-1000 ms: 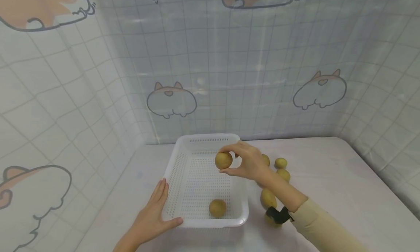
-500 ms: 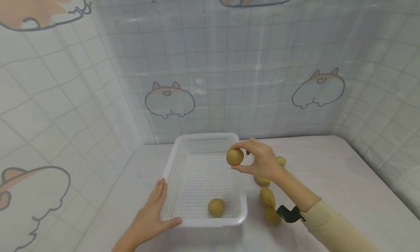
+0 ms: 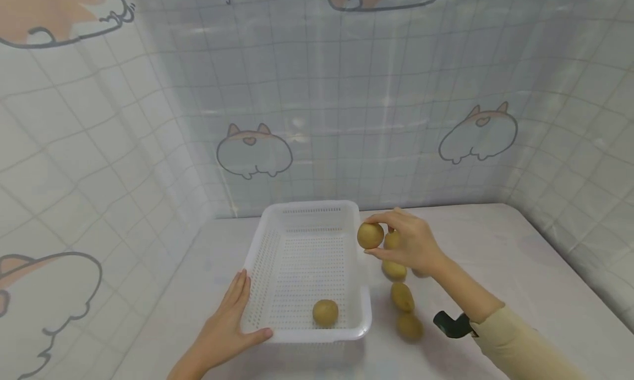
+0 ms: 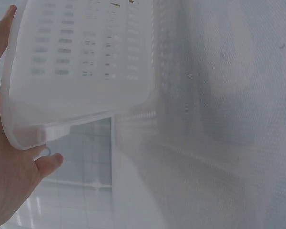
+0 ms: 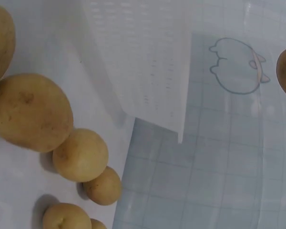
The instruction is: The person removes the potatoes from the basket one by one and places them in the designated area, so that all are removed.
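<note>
— White tabletop [image 3: 495,259], tiled wall sheet with cartoon corgis [image 3: 254,152] behind it. What lay nearest the person?

— The left hand [image 3: 225,330] lay at the near left corner of the white perforated basket [image 3: 302,212], fingers straight along its left wall and the thumb laid across the front rim (the left wrist view showed that corner [image 4: 24,133] resting against the palm [image 4: 5,181]). It pressed against the basket rather than curling round it.

— And inside the basket?

— One potato [image 3: 325,312] sat on the basket's floor near the front wall, well apart from both hands.

— What was the right hand doing?

— Further back, the right hand [image 3: 411,242] pinched a second potato [image 3: 370,235] between thumb and fingertips. That held potato hung over the basket's right rim, towards the far end, clear of the table.

— Anything beside the basket?

— A row of loose potatoes [image 3: 402,296] lay on the table just right of the basket, under and behind the right forearm; the right wrist view showed them [image 5: 31,112] close together, several touching, beside the basket's wall [image 5: 148,71]. A beige sleeve [image 3: 515,347] covered the right forearm, with a dark strap [image 3: 452,325] at the wrist.
</note>
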Motion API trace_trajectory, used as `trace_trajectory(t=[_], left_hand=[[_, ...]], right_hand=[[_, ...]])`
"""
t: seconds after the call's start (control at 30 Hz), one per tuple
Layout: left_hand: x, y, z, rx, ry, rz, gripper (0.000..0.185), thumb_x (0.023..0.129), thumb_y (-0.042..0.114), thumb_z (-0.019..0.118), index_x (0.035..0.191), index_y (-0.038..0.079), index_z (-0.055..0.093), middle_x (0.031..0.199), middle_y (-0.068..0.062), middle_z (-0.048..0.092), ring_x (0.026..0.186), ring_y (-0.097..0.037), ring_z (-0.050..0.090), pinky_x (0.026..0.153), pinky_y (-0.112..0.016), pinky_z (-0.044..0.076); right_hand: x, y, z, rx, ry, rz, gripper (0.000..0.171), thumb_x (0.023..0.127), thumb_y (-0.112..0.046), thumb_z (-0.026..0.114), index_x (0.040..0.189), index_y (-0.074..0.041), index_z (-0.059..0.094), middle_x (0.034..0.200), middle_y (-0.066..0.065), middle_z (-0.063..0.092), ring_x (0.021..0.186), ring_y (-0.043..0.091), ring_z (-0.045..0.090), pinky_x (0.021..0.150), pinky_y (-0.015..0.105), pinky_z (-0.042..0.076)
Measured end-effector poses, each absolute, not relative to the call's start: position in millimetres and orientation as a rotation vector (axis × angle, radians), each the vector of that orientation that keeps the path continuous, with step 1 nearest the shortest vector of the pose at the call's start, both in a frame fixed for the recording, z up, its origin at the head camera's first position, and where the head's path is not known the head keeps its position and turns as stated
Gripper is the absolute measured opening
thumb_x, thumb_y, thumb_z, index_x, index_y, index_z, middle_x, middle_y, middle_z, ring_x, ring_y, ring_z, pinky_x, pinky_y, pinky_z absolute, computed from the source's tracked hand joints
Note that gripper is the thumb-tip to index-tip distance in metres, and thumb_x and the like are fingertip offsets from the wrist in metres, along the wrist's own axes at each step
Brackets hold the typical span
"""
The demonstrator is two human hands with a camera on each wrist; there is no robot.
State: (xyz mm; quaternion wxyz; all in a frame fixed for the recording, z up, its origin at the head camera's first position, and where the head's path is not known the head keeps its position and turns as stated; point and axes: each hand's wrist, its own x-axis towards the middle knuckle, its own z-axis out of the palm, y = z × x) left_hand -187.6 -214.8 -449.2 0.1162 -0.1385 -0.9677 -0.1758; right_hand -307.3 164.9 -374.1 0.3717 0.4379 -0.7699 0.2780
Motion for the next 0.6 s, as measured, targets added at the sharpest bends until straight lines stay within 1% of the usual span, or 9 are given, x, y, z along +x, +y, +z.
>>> trace_trajectory(t=[0.17,0.3,0.37,0.5,0.6], left_hand=[[-187.8,-215.4,-449.8,-0.423,-2.828,-0.517,0.112,0.066,0.063,0.065,0.139,-0.008,0.018,0.150,-0.013,0.002,0.138,-0.022,-0.001,0.098,-0.055,0.028],[-187.6,-215.7,-450.1,-0.435,-2.826,-0.517,0.112,0.067,0.062,0.065,0.140,-0.008,0.017,0.150,-0.014,0.002,0.138,-0.023,-0.001,0.098,-0.056,0.027],[-187.8,-215.5,-450.1,-0.440,-2.832,-0.522,0.111,0.068,0.062,0.065,0.140,-0.008,0.016,0.150,-0.014,0.001,0.137,-0.023,-0.002,0.098,-0.057,0.026],[-187.9,-215.1,-449.5,-0.448,-2.838,-0.530,0.111,0.069,0.061,0.064,0.140,-0.007,0.014,0.150,-0.015,0.000,0.137,-0.024,-0.003,0.097,-0.058,0.027],[-187.6,-215.3,-448.8,-0.446,-2.835,-0.532,0.111,0.069,0.061,0.064,0.140,-0.007,0.014,0.150,-0.014,0.000,0.137,-0.024,-0.003,0.097,-0.058,0.028]], right_hand=[[-306.4,173.9,-374.4,1.109,-1.954,0.724,0.052,0.057,-0.033,0.083,0.104,-0.018,0.065,0.100,-0.011,0.065,0.070,0.002,0.046,0.059,0.012,0.037],[-304.4,181.6,-375.2,1.081,-1.951,0.694,0.053,0.056,-0.031,0.084,0.104,-0.019,0.065,0.097,-0.011,0.064,0.067,0.006,0.047,0.056,0.011,0.036],[-303.3,186.0,-375.4,1.074,-1.942,0.675,0.054,0.054,-0.029,0.084,0.104,-0.019,0.066,0.096,-0.011,0.064,0.066,0.006,0.047,0.055,0.011,0.035],[-301.4,196.1,-376.4,1.062,-1.947,0.647,0.057,0.052,-0.030,0.084,0.105,-0.019,0.066,0.095,-0.011,0.064,0.066,0.005,0.046,0.053,0.013,0.035],[-300.5,203.1,-376.8,1.055,-1.951,0.649,0.055,0.054,-0.032,0.084,0.105,-0.018,0.066,0.093,-0.011,0.064,0.066,0.005,0.046,0.055,0.013,0.035]])
